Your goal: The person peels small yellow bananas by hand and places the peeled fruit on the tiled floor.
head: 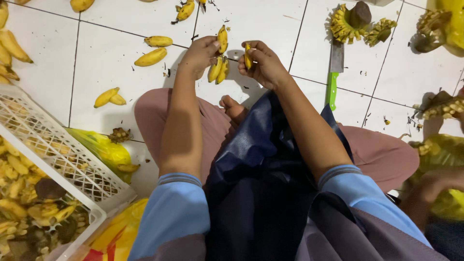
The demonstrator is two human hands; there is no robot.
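Small banana cluster (218, 65), upper centre: light, soft, bruisable; gripped at stem by left hand (200, 55); right hand (263, 63) pinching single banana (247, 55).

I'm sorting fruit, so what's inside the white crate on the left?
The white crate holds small yellow bananas and dark stem scraps. Anything beneath that pile is covered.

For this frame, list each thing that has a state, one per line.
left hand: gripping a small bunch of bananas
right hand: pinching a single banana
knife: lying flat on the tiled floor, unheld
white crate: holds banana scraps
loose bananas: lying whole on the floor
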